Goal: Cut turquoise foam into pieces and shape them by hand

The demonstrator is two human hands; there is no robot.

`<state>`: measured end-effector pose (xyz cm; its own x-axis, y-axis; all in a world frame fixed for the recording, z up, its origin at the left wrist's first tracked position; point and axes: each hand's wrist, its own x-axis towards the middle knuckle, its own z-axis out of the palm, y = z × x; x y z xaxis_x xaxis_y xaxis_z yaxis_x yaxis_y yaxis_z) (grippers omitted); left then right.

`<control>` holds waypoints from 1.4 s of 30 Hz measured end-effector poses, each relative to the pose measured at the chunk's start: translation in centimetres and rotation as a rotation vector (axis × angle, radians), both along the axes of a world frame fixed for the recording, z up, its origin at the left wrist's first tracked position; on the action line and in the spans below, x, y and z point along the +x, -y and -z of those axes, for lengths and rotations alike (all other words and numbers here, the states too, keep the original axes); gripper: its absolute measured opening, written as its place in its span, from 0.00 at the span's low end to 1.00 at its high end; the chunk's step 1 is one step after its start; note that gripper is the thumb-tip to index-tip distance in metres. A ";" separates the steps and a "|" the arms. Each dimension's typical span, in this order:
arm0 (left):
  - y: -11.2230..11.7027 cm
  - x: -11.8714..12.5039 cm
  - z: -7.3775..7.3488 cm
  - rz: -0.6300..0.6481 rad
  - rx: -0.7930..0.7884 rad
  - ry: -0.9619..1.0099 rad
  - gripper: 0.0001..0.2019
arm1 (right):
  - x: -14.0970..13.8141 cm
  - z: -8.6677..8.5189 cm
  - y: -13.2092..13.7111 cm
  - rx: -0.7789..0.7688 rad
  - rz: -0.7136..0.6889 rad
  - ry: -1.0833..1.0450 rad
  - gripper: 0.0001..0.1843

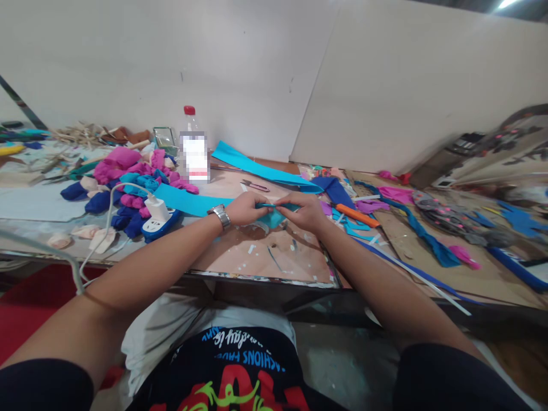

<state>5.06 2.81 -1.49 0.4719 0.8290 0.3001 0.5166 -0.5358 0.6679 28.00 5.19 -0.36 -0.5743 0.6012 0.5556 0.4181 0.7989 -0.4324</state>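
Observation:
Both my hands meet over the work table, fingertips pinched on a turquoise strip of cloth or paper; I cannot tell which. My left hand, with a metal watch on its wrist, grips a folded edge. Facing it, my right hand pinches the same folded part between thumb and fingers. A lighter bit of the strip hangs below the fingertips. The strip runs out leftwards behind my left hand. Another turquoise length curves across the table beyond the hands. Small thread snips lie just behind my left hand.
Left are a power strip with a plugged-in white adapter, a pile of pink and blue fabric pieces, and a red-capped bottle. Right are an orange utility knife, colourful scraps and a dark flask. A wall stands behind.

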 end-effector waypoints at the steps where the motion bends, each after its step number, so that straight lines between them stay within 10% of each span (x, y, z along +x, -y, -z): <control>1: 0.0 0.0 0.0 -0.004 -0.007 -0.004 0.19 | 0.0 0.0 0.0 0.000 -0.005 -0.001 0.12; 42: 0.0 0.3 -0.2 0.022 -0.158 0.208 0.19 | 0.1 -0.2 -0.1 0.280 -0.117 0.025 0.08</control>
<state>5.37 2.81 -1.25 0.4320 0.8635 0.2602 0.3487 -0.4260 0.8348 28.09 5.30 -0.17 -0.6462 0.3554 0.6753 0.3239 0.9290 -0.1789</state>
